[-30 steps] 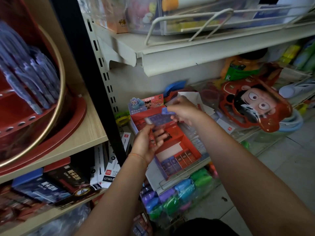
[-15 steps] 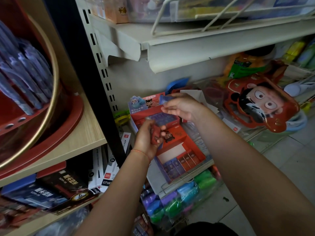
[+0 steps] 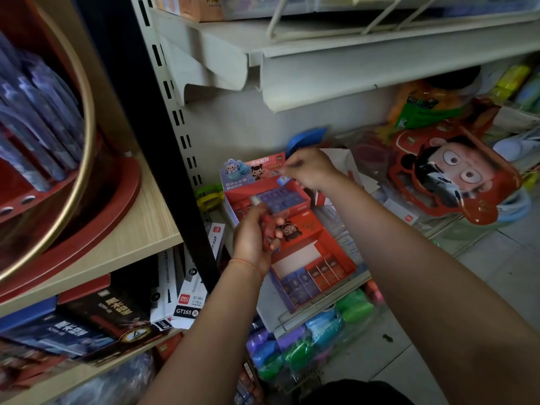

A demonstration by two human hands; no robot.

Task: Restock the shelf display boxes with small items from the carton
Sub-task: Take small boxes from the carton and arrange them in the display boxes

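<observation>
**Upper tier nearly full, lower tier part empty**

A small blue item (image 3: 283, 179) sits pinched in the right hand (image 3: 309, 171), just above the back right corner of the upper display box (image 3: 271, 200), whose blue rows look almost full. The left hand (image 3: 257, 238) curls round several small red items (image 3: 268, 232), held in front of that box and above the lower display box (image 3: 314, 264). There, only the front 2 rows are stocked; a white gap behind them remains, so restocking seems part done. The carton is not visible.
</observation>
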